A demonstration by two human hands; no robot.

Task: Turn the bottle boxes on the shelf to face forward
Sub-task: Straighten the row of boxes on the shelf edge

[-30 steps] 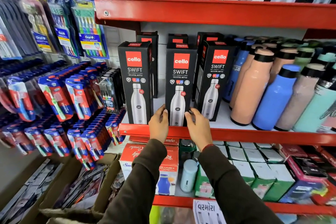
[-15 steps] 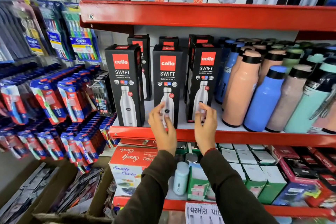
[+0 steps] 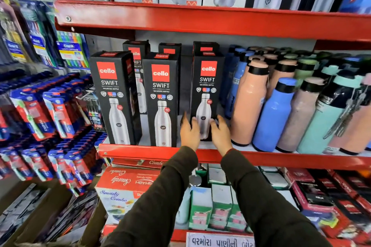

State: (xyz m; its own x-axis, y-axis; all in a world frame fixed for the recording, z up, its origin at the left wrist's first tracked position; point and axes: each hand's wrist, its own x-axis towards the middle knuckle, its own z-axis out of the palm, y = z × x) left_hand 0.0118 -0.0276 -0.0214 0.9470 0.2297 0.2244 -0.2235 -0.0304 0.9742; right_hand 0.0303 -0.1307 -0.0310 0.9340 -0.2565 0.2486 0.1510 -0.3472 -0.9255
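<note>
Three black Cello Swift bottle boxes stand in a front row on the red shelf (image 3: 281, 159), printed fronts toward me: a left box (image 3: 113, 96), a middle box (image 3: 161, 98) and a right box (image 3: 206, 88). More of the same boxes (image 3: 137, 54) stand behind them. My left hand (image 3: 188, 129) and my right hand (image 3: 219, 131) sit at the bottom of the right box, one on each side, fingers around its lower edges. The box's base is hidden by my hands.
Peach, blue, grey and mint bottles (image 3: 275, 114) crowd the shelf just right of the right box. A red shelf (image 3: 200, 20) above carries Modware boxes. Toothbrush packs (image 3: 50, 110) hang at the left. Small cartons (image 3: 218, 206) fill the shelf below.
Both hands left the middle box and moved right to the right box. That box's front has turned from angled to square toward me.
</note>
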